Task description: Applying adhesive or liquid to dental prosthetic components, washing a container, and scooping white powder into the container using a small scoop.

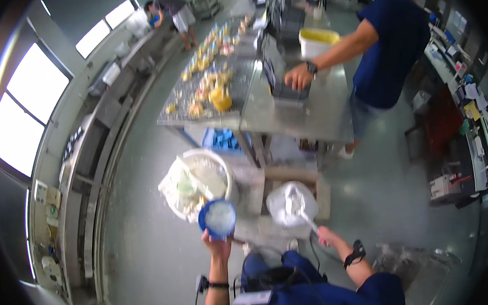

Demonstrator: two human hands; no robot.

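Note:
My left hand [218,243] grips a blue bowl [201,219] from below, and a whitish substance fills much of it. The bowl is held in front of a large white tub [229,173] lined with plastic. Closed around a light-coloured handle, my right hand [331,237] holds a scoop [310,221]. Its far end reaches into an opened white plastic bag [281,209] with white material inside, so the scoop's head is hard to make out. The bag sits in a cardboard box [324,200] on the floor.
A metal table [320,117] ahead carries many yellowish pieces [212,90], dark trays and a white bucket [311,46]. A co-worker [388,48] in dark blue leans a hand on a dark block there. Below is a blue crate [221,140]. Another person [177,14] bends by the left-hand counter.

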